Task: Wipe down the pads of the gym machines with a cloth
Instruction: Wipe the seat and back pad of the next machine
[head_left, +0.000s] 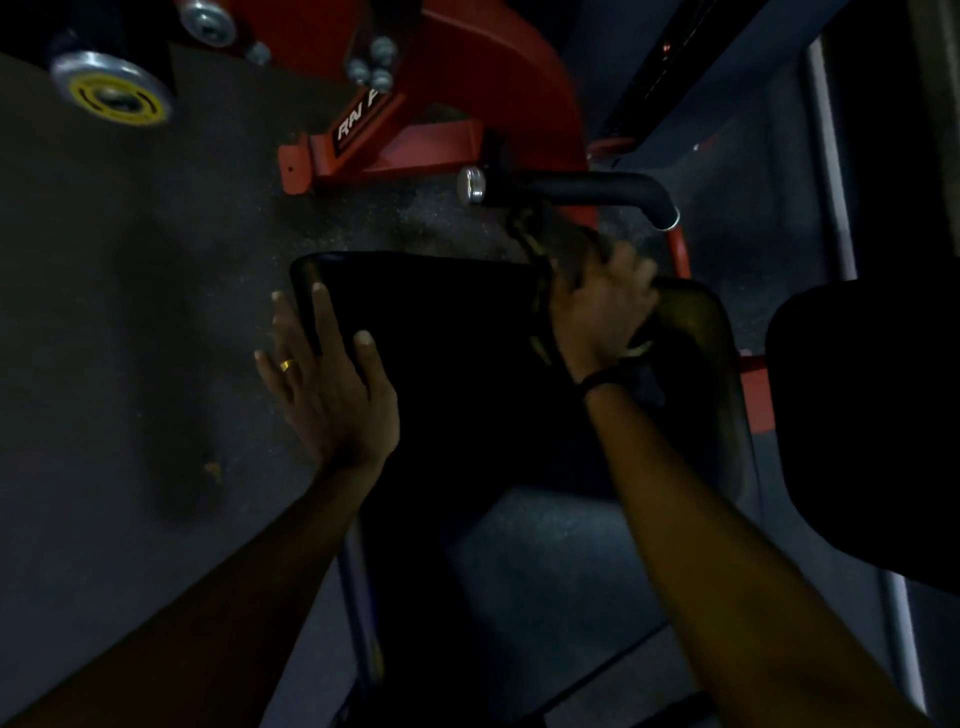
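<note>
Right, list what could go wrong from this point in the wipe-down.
1. The right hand grips the cloth at the pad's far right corner, just under the black handle; a forward stroke could knock knuckles on it.
2. The cloth is bunched, so little of it likely touches the pad and patches may be missed.
3. The left hand steadies only the pad's left edge with straight fingers and could slip off.

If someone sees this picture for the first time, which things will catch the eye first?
Two bare hands on a black pad at centre: the left hand lies flat on its left edge, the right hand grips a dark cloth at its far right corner. Behind them stands a red machine frame.
</note>
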